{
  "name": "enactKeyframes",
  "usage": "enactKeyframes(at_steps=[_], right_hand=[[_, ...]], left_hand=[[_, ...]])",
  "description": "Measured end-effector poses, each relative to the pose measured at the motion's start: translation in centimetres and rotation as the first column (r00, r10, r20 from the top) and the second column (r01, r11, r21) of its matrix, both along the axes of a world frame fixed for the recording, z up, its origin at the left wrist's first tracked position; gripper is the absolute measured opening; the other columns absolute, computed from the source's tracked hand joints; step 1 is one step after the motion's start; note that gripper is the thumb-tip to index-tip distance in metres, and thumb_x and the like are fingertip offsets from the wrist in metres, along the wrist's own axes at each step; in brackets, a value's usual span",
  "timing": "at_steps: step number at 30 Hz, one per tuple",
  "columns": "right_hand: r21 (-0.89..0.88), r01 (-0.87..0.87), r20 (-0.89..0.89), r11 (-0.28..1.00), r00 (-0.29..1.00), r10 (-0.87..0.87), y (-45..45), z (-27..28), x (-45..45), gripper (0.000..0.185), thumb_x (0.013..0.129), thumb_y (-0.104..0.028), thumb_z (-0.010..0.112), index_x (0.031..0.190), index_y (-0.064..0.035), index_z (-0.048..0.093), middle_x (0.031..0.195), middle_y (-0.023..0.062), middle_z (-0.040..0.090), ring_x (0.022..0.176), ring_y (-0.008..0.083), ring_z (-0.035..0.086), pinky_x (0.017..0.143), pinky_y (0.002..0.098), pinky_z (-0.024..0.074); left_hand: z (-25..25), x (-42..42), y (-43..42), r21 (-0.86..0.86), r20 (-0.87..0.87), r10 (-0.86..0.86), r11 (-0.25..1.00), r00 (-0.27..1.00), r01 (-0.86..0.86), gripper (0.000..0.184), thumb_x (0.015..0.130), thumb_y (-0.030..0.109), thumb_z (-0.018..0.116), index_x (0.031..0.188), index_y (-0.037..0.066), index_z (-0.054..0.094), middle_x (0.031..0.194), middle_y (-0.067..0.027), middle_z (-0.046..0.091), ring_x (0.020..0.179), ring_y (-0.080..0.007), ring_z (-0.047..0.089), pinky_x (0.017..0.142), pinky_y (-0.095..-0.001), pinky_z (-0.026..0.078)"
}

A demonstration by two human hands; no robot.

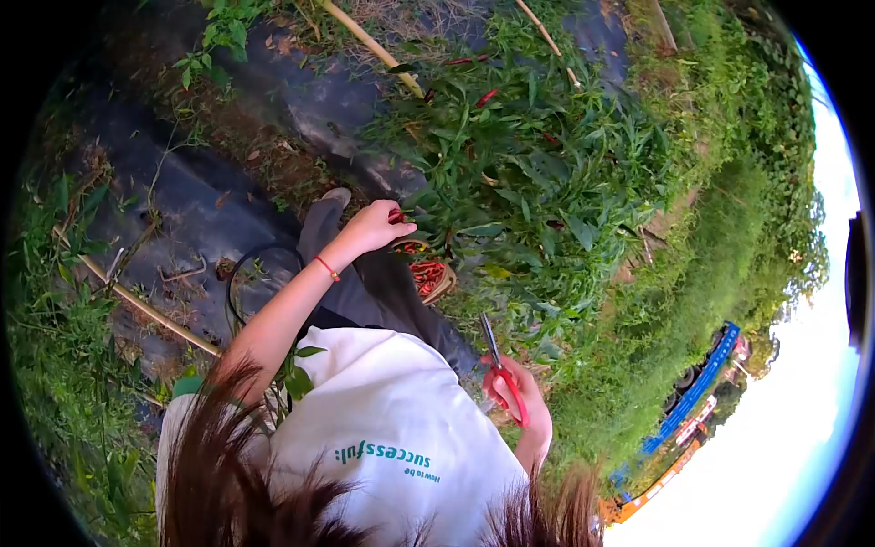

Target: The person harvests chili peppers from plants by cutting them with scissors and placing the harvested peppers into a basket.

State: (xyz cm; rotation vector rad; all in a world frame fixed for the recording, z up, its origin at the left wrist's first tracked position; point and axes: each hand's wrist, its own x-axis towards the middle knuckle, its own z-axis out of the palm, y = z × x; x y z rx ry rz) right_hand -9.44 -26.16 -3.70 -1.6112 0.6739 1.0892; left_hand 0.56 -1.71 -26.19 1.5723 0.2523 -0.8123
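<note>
My left hand point(372, 228), with a red string bracelet on its wrist, is closed on a red chili pepper point(396, 217) beside the leafy pepper plant point(538, 182). Just below that hand, partly hidden by my leg, red chili peppers point(427, 276) fill a container whose light rim point(446, 284) shows. My right hand point(521, 392) grips a pair of scissors point(495, 342) by red handles, at my right side. Their metal blades point up toward the plant and look close together. Another red chili point(486, 98) hangs among the leaves.
Black plastic sheeting point(237, 201) covers the ground on the left. A bamboo pole point(150, 314) slants there, and another stake point(374, 47) stands by the plant. Tall grass point(720, 246) grows at right, with a blue truck-like vehicle point(693, 392) beyond.
</note>
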Motion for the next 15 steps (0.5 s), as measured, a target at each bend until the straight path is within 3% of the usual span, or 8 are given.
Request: enactKeyframes(at_steps=[5,7,9,15], right_hand=[[-0.056,0.033,0.009,0.998,0.999,-0.032,0.8,0.4,-0.1,0.054,0.077,-0.040,0.058,0.112,-0.0015,0.045,0.070,0.0000,0.052,0.059,0.0058,0.043,0.050,0.0175,0.0332],[-0.050,0.061,0.027,0.997,0.998,-0.060,0.9,-0.1,-0.7,0.052,0.077,-0.038,0.060,0.112,-0.0019,0.046,0.071,-0.0005,0.052,0.060,0.0058,0.043,0.052,0.0179,0.0348],[-0.091,-0.001,-0.035,0.996,0.999,-0.002,0.7,-1.0,-1.8,0.052,0.078,-0.033,0.060,0.115,0.0006,0.044,0.073,-0.0012,0.051,0.063,0.0056,0.045,0.056,0.0192,0.0384],[-0.079,0.107,0.029,0.991,0.994,-0.105,1.6,-3.2,-4.9,0.050,0.078,-0.033,0.060,0.112,0.0009,0.046,0.073,0.0025,0.054,0.062,0.0083,0.048,0.056,0.0217,0.0404]], left_hand=[[2.3,0.7,1.8,-0.024,0.070,0.004,1.000,0.998,-0.003,0.035,0.072,0.030,0.064,0.065,0.000,0.045,0.055,-0.0054,0.047,0.048,-0.0156,0.046,0.048,-0.0299,0.037],[4.6,1.4,3.2,-0.225,-0.066,0.104,0.968,0.992,-0.116,0.026,0.076,0.022,0.061,0.067,0.002,0.046,0.054,-0.0022,0.047,0.043,-0.0101,0.045,0.042,-0.0244,0.035],[5.8,1.9,4.5,-0.255,-0.015,0.143,0.956,0.990,-0.142,0.018,0.079,0.015,0.058,0.070,0.004,0.046,0.053,0.0005,0.046,0.039,-0.0058,0.042,0.038,-0.0199,0.033],[10.9,5.4,5.8,-0.218,0.089,0.149,0.968,0.985,-0.127,0.015,0.079,0.012,0.058,0.074,0.003,0.047,0.052,0.0032,0.043,0.039,-0.0030,0.038,0.037,-0.0184,0.029]])
